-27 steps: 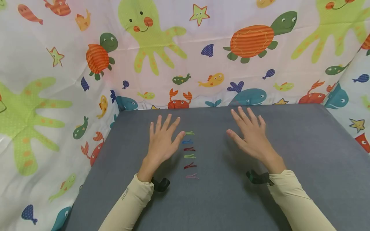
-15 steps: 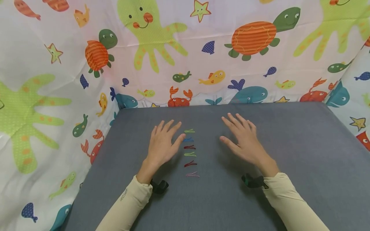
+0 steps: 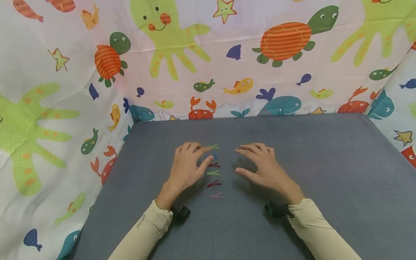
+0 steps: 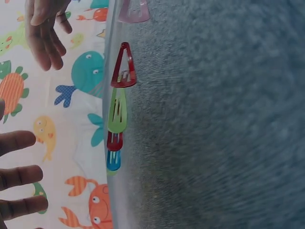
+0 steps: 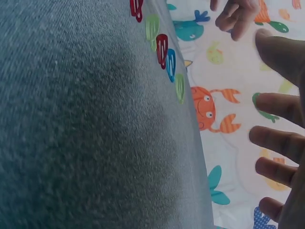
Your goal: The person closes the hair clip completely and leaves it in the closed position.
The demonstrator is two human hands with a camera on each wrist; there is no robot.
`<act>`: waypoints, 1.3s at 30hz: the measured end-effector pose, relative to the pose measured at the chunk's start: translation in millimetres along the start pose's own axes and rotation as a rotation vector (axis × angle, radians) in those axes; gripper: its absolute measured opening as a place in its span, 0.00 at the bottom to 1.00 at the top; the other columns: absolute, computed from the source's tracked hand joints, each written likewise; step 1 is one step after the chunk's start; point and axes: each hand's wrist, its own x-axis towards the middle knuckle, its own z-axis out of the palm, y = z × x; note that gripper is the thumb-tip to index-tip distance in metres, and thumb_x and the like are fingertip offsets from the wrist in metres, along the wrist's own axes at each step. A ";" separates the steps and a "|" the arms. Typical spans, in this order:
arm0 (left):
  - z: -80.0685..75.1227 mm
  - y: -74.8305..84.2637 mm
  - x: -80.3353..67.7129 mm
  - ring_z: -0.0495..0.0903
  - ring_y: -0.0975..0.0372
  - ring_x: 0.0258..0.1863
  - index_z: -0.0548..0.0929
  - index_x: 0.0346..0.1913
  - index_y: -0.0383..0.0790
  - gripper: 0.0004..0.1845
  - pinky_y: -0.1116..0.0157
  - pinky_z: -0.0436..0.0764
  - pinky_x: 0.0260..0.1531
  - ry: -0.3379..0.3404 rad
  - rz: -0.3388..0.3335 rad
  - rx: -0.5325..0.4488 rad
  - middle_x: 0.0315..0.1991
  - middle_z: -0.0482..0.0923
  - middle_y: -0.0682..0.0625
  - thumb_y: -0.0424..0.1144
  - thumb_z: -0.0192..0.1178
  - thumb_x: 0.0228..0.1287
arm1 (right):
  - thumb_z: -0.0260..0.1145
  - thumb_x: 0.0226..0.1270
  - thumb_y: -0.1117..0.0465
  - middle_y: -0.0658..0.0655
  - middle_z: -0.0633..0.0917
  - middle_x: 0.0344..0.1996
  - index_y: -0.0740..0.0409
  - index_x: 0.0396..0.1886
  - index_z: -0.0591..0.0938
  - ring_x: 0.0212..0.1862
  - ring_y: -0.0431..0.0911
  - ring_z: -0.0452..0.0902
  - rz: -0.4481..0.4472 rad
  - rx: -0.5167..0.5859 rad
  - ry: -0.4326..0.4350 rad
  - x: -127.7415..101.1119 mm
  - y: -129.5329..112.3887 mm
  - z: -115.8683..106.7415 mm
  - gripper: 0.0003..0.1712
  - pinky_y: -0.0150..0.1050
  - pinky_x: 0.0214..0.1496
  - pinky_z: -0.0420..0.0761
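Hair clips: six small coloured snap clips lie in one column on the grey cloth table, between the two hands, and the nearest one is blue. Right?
Not quite. In the head view the nearest snap clip is pink; the blue clip lies second from the far end, by the left hand. The rest stands.

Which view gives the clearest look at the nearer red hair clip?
The left wrist view: the red hair clip fills more of the frame, its triangular outline sharp against the grey mat. The head view shows it tiny in the row; the right wrist view cuts it off at the top edge.
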 end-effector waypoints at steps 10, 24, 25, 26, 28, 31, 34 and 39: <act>3.7 0.1 -4.1 0.74 0.61 0.39 0.90 0.47 0.57 0.15 0.58 0.73 0.42 -0.048 0.115 -0.033 0.39 0.83 0.56 0.56 0.56 0.74 | 0.79 0.56 0.43 0.50 0.84 0.54 0.48 0.56 0.86 0.57 0.50 0.70 -0.033 0.003 -0.081 -2.2 -6.7 8.8 0.29 0.56 0.56 0.61; 3.5 -0.1 -5.1 0.69 0.68 0.30 0.90 0.45 0.57 0.11 0.67 0.70 0.36 -0.237 0.280 -0.150 0.35 0.83 0.61 0.54 0.62 0.71 | 0.83 0.50 0.46 0.49 0.86 0.45 0.47 0.51 0.87 0.47 0.44 0.69 -0.074 0.062 -0.152 -4.5 -18.3 25.8 0.28 0.48 0.50 0.61; 2.6 -0.1 -5.3 0.68 0.68 0.30 0.90 0.45 0.57 0.11 0.67 0.70 0.35 -0.249 0.282 -0.157 0.34 0.82 0.61 0.54 0.62 0.71 | 0.83 0.50 0.46 0.49 0.86 0.44 0.47 0.51 0.87 0.47 0.44 0.69 -0.073 0.069 -0.157 -4.7 -18.9 26.7 0.28 0.47 0.49 0.61; 1.9 -0.1 -5.5 0.68 0.69 0.29 0.90 0.45 0.57 0.11 0.67 0.70 0.35 -0.265 0.285 -0.164 0.33 0.82 0.62 0.54 0.63 0.70 | 0.83 0.50 0.46 0.49 0.86 0.44 0.47 0.51 0.87 0.47 0.44 0.69 -0.073 0.076 -0.164 -4.9 -19.5 27.3 0.27 0.47 0.49 0.61; 0.6 -0.5 -5.8 0.68 0.69 0.26 0.91 0.45 0.56 0.12 0.67 0.69 0.34 -0.303 0.291 -0.184 0.30 0.81 0.61 0.55 0.64 0.68 | 0.82 0.51 0.45 0.49 0.86 0.43 0.47 0.51 0.88 0.46 0.43 0.69 -0.075 0.092 -0.180 -5.6 -20.9 28.5 0.27 0.45 0.49 0.61; -0.3 -1.2 -6.2 0.68 0.70 0.24 0.91 0.43 0.55 0.13 0.69 0.68 0.31 -0.371 0.300 -0.226 0.28 0.83 0.60 0.57 0.67 0.64 | 0.82 0.52 0.46 0.47 0.87 0.43 0.46 0.49 0.88 0.46 0.42 0.70 -0.089 0.104 -0.196 -6.4 -22.3 30.9 0.25 0.44 0.48 0.61; 0.0 -2.4 -6.2 0.71 0.72 0.23 0.91 0.39 0.54 0.14 0.71 0.71 0.28 -0.437 0.303 -0.276 0.30 0.86 0.60 0.59 0.70 0.61 | 0.81 0.53 0.46 0.46 0.87 0.41 0.46 0.47 0.89 0.45 0.42 0.71 -0.102 0.118 -0.206 -7.1 -23.6 32.3 0.22 0.43 0.48 0.62; -0.3 -3.3 -6.2 0.73 0.72 0.24 0.90 0.36 0.56 0.13 0.73 0.72 0.26 -0.514 0.290 -0.300 0.28 0.84 0.64 0.59 0.72 0.58 | 0.81 0.53 0.45 0.44 0.87 0.40 0.45 0.45 0.89 0.43 0.41 0.72 -0.120 0.126 -0.223 -7.3 -25.7 35.6 0.20 0.42 0.48 0.62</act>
